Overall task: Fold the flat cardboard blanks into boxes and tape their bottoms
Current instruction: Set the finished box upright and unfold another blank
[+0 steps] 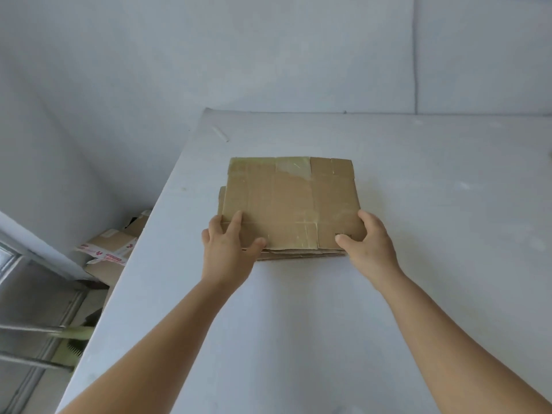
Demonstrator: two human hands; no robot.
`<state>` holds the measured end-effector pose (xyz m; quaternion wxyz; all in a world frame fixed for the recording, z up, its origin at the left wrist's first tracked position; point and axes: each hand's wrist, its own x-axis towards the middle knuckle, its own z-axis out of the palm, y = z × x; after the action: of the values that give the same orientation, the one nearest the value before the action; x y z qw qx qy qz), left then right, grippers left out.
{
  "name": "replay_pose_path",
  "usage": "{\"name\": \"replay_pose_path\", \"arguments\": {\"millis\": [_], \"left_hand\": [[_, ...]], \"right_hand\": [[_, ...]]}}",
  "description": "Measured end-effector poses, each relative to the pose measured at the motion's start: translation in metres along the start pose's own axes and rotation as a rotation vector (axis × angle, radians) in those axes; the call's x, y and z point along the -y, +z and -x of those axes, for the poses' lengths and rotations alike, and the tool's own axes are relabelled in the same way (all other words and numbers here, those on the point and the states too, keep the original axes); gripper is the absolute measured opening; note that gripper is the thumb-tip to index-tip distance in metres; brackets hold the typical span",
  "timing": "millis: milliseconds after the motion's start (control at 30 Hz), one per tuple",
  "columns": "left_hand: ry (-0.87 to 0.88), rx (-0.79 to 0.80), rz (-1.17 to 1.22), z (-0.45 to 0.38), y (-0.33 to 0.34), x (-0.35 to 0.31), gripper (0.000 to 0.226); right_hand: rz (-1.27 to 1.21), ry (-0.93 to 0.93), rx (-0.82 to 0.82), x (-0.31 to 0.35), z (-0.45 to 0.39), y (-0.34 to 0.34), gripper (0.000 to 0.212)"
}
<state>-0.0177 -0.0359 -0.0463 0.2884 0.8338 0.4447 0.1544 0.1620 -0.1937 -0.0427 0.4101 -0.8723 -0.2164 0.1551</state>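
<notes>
Cardboard blanks lie stacked flat mid-frame on the white surface; left hand and right hand grip the top blank's near corners, fingers curled over it.

The flat brown cardboard blank looks matt and papery — glossy strips of clear old tape shine across it. The pale grey table top is smooth, matt, lightly scuffed — its material is unclear.
</notes>
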Motion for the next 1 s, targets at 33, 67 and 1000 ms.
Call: {"name": "replay_pose_path", "arguments": {"millis": [33,67,1000], "left_hand": [[0.013,0.001,0.011,0.004,0.003,-0.008,0.067],[0.025,0.003,0.023,0.008,0.006,-0.016,0.068],[0.429,0.317,0.084,0.249,0.251,-0.407,0.078]], "right_hand": [[-0.007,-0.002,-0.023,-0.004,0.003,-0.01,0.073],[-0.01,-0.002,-0.044,-0.008,0.006,-0.021,0.072],[-0.001,0.205,-0.498,-0.298,0.148,-0.466,0.056]]}}
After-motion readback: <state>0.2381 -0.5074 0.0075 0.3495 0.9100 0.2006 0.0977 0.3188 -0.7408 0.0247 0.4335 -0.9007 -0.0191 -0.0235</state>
